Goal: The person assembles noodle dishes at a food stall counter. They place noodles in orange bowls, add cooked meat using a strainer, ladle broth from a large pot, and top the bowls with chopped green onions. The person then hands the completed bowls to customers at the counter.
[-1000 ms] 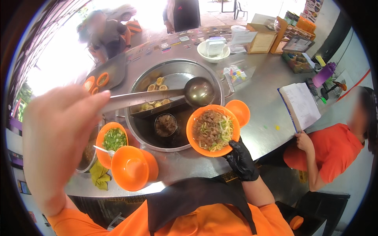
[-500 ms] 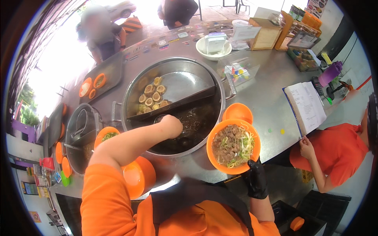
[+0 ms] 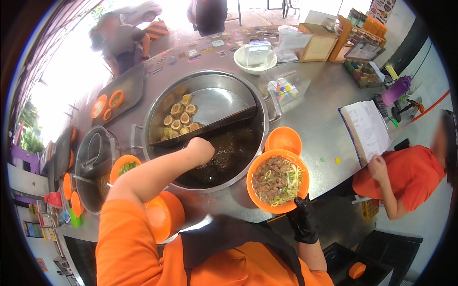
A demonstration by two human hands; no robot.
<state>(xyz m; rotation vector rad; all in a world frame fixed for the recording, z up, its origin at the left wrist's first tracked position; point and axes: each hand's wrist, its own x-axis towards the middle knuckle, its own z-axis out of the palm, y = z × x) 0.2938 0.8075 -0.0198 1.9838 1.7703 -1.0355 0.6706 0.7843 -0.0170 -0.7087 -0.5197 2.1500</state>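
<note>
Divided metal pot point(image 3: 222, 105) is set in the middle of the steel counter point(image 3: 319, 128), its nearer half filled with dark broth point(image 3: 234, 152). To its left, a smaller steel pot point(image 3: 88, 143) is placed. Well to the right, an open book point(image 3: 365, 126) is laid. At the big pot's near right rim, an orange noodle bowl point(image 3: 306, 177) topped with brown meat is held up; just beyond it, a plain orange bowl point(image 3: 286, 138) is seen. By the black-gloved right hand point(image 3: 303, 219) the noodle bowl's near edge is clamped, thumb at the rim. Over the broth the bare left hand point(image 3: 199, 151) is held; how its fingers stand cannot be told. Beyond the divider, round chunks point(image 3: 185, 117) are heaped.
</note>
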